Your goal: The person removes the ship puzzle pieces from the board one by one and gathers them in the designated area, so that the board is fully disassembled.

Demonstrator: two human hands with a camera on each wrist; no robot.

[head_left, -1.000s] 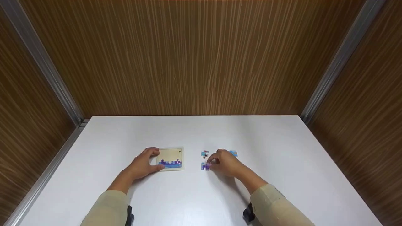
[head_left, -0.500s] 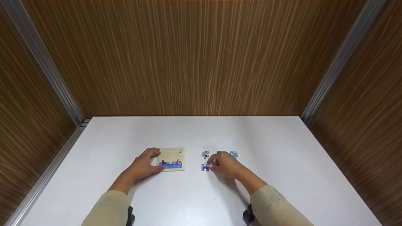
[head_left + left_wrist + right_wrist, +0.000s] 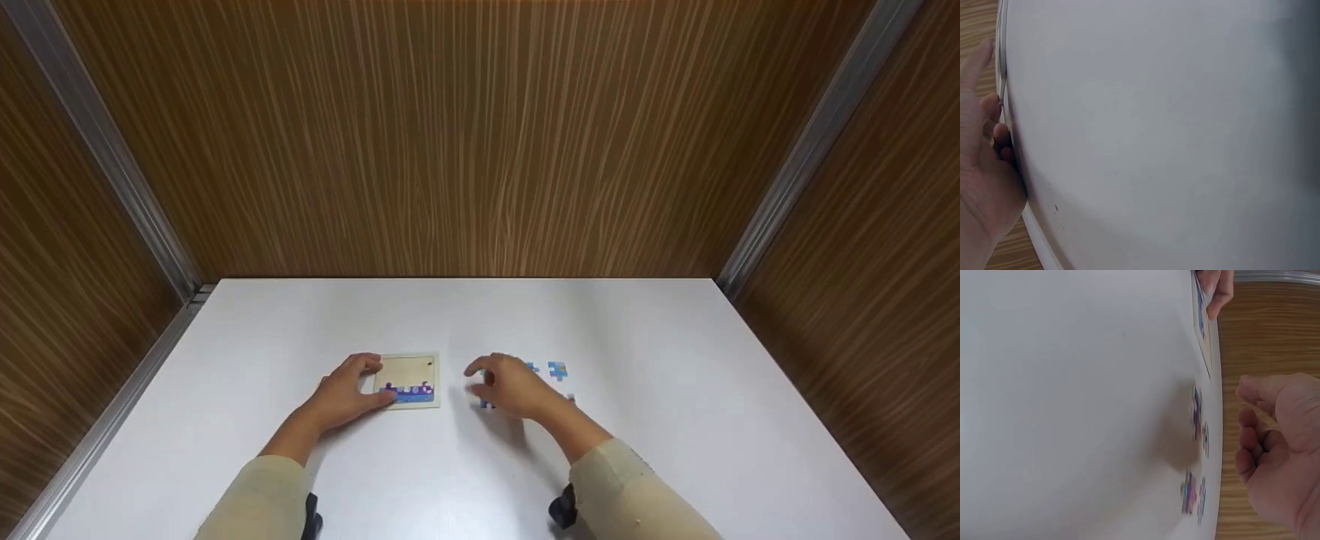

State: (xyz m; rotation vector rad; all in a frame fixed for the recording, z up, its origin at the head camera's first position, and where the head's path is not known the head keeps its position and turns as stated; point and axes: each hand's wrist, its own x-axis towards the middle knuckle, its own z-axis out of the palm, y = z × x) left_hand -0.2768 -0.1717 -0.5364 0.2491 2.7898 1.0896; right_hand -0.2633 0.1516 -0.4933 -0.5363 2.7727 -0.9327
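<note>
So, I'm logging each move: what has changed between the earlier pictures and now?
The right hand has moved left toward the puzzle board, passing over the purple piece it was beside; no piece can be seen in it. Its move uncovers another piece to its right.

The left hand still holds the puzzle board's left side, and the fitted pieces look unchanged.

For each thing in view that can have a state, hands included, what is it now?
Puzzle board: flat, partly filled, far part bare.
Fitted pieces: in the board's near part.
Left hand: gripping the board's left side.
Right hand: above the table, thumb and fingers apart, no piece visible between.
Loose pieces: on the table, some partly hidden by the right hand.
</note>
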